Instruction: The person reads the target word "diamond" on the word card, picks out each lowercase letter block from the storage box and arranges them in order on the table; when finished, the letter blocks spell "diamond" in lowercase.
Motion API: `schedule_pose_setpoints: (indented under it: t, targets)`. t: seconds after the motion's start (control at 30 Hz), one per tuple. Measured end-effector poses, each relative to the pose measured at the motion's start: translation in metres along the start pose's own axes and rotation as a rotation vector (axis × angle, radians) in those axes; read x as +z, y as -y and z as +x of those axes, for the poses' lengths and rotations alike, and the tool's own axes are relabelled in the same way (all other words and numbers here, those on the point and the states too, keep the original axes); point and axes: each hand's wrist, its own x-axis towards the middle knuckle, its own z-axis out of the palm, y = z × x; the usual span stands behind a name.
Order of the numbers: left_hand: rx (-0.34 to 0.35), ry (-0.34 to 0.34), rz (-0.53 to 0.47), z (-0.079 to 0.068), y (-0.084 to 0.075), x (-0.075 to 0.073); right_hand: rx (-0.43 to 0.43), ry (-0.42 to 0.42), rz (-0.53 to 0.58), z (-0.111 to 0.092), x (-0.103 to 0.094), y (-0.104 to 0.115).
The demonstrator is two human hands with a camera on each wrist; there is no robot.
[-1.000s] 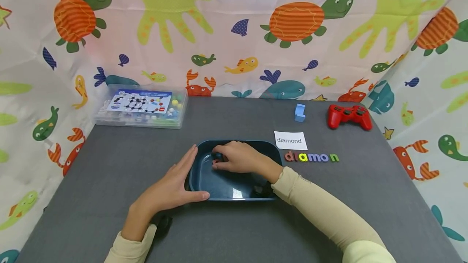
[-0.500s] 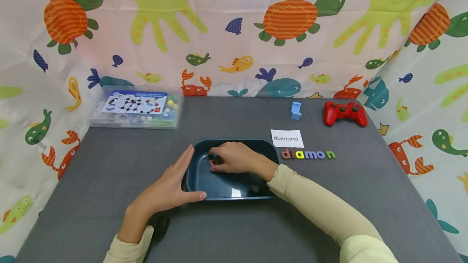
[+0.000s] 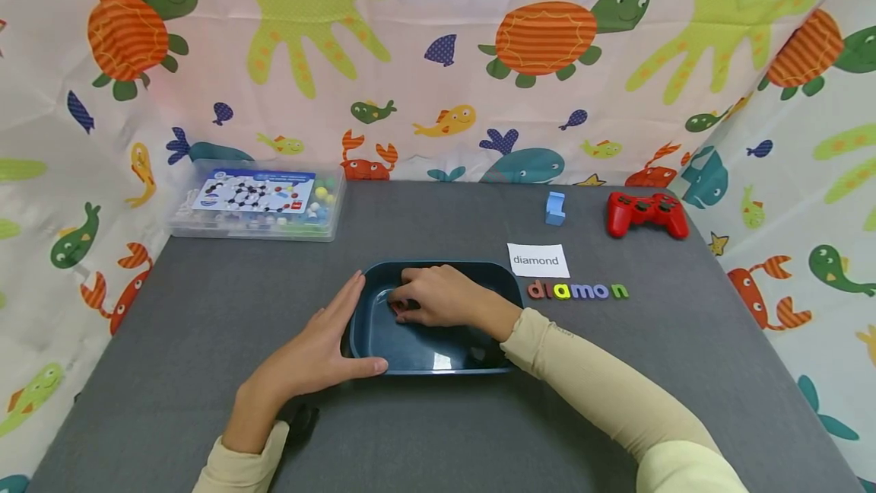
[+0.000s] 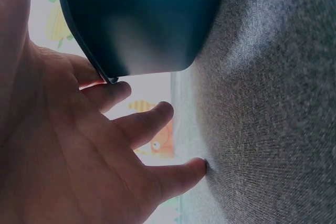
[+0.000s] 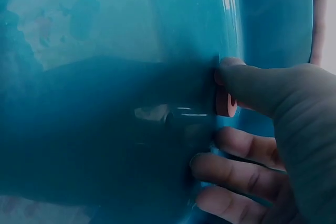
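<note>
A dark blue tray [image 3: 397,348] sits on the grey table. My right hand [image 3: 441,297] reaches inside it, near the left end, fingers bent toward the thumb. In the right wrist view, a small reddish-brown toy letter [image 5: 226,102] is pinched at the thumb, mostly hidden by it. My left hand [image 3: 308,356] rests against the tray's left end, its fingers stretched along the rim and the thumb at the front corner. To the right of the tray lie colourful toy letters [image 3: 561,291] spelling "diamon", beneath a white card [image 3: 538,260] printed "diamond".
A clear plastic case [image 3: 253,225] with a molecule-picture label and coloured balls stands at the back left. At the back right are a light blue stand-like block [image 3: 555,208] and a red game controller [image 3: 646,214]. A sea-animal curtain [image 3: 411,36] borders the table.
My right hand shifts only slightly in the tray's left part; the reddish letter between its fingers turns and shows less. My left hand keeps its place. The whole view shifts a little.
</note>
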Motion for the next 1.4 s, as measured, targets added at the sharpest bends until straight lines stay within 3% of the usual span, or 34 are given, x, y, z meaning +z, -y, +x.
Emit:
schedule_pose_setpoints:
  t: [0.23, 0.73, 1.4]
  targets:
    - [0.003, 0.004, -0.005, 0.0002, -0.0001, -0.0002, -0.033, -0.016, 0.000, 0.0000, -0.0018, 0.0016]
    - [0.015, -0.004, -0.002, 0.0008, 0.0006, -0.0001, -0.121, -0.014, 0.165, 0.0048, -0.0007, -0.0033]
    - [0.009, 0.004, -0.018, 0.0004, -0.0004, -0.0005, -0.057, -0.093, 0.363, 0.0021, -0.0044, -0.0027]
